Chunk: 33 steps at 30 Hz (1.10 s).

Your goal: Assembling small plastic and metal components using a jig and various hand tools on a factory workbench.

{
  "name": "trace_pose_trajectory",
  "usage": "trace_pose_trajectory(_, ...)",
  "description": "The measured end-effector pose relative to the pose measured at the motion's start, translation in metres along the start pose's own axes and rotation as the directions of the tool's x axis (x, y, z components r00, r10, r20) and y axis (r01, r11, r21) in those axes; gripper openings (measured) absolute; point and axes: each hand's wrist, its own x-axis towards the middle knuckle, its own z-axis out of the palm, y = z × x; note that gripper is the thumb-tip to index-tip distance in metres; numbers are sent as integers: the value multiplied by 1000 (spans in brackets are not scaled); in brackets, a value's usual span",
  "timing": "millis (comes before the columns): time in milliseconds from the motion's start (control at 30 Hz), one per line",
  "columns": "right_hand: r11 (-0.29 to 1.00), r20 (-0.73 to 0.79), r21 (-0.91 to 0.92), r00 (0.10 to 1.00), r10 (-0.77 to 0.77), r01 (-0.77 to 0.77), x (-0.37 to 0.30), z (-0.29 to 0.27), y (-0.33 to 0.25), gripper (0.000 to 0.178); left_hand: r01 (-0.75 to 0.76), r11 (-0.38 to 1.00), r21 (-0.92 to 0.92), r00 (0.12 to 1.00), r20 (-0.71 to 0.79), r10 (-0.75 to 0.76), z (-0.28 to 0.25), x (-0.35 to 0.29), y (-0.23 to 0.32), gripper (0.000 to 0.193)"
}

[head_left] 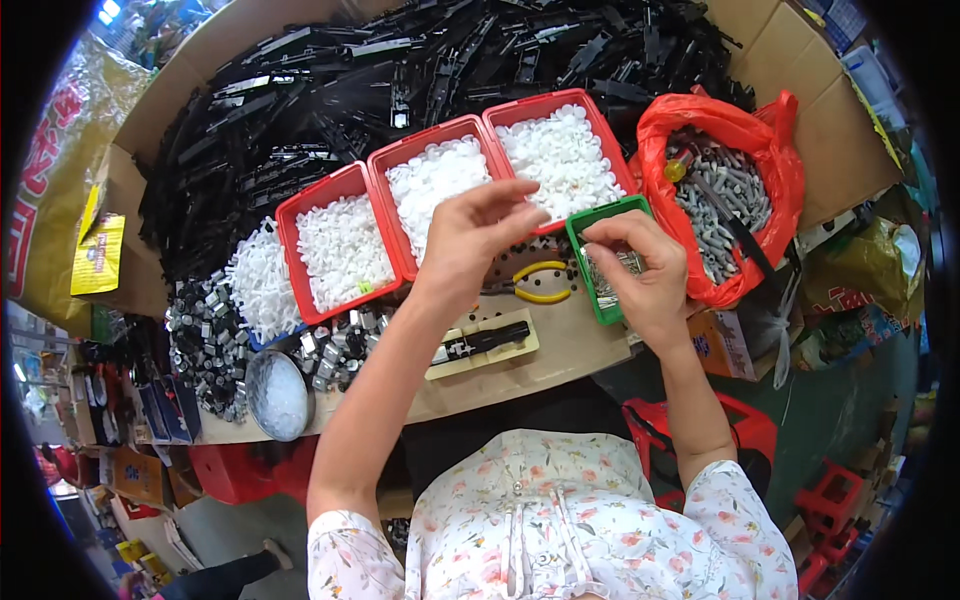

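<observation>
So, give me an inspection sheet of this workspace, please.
Surface: brown table, crowded.
Things at hand: three red bins of white pieces; green bin of small metal pieces; cream holder bearing a black part.
Clutter: heaped black parts, yellow-handled tool, red bag of grey pieces.
Hands: left hand over the red bins' near side; right hand over the green bin; grip unclear on both.
Cables: nothing seen.
Surroundings: cardboard behind, red stool lower right.

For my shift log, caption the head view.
Left hand near red trays of white parts, right hand at a green tray, black parts heaped behind.
</observation>
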Motion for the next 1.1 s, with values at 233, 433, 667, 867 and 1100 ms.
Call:
trace_pose_trajectory(233,990,106,94,987,-116,107,1,31,-30,17,104,898,-429,993,99,-68,-25,-58,-21,23)
trace_pose_trajectory(433,984,185,105,969,-163,145,-8,44,-39,16,118,861,-495,992,90,-84,-36,-77,-34,22)
trace_pose_trajectory(667,985,212,62,962,-172,162,-13,45,-42,14,112,871,-478,994,68,-90,-34,-83,-35,21)
trace_pose_trajectory(867,988,177,67,973,-148,138,-17,46,-38,13,66,898,-434,998,8,-69,-27,-85,-40,20)
trace_pose_trajectory(1100,965,213,235,975,63,-113,-21,52,-40,13,58,878,-475,997,-8,-71,-25,-86,-44,19)
